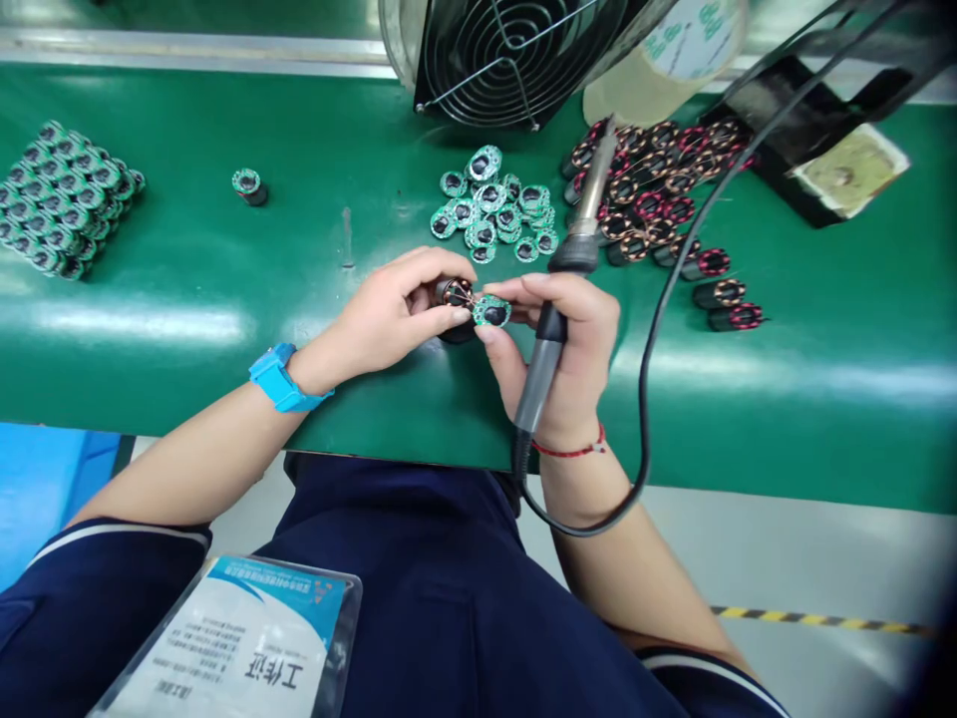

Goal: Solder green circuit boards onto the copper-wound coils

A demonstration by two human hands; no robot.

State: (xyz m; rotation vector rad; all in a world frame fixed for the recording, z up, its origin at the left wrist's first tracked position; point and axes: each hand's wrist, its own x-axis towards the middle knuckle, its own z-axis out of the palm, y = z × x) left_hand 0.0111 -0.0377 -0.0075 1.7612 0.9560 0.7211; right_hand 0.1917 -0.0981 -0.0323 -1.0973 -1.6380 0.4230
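My left hand [400,309] is closed around a motor stator [454,291] with copper windings, its wound end facing right. Between the thumb and fingertips of my right hand [568,339] is a small round green circuit board [491,311], touching or very near the stator's wire ends. The same hand also carries a soldering iron [551,334], lying across the palm with its metal tip pointing up and away. A dark round piece under the stator is mostly hidden by my fingers.
Loose circuit boards [489,204] lie ahead, with several wound stators [658,184] to their right. Assembled pieces [64,199] form a block at far left; one stands alone [249,186]. A fan [515,60] stands at the back. The iron's cord [649,399] loops past my right wrist.
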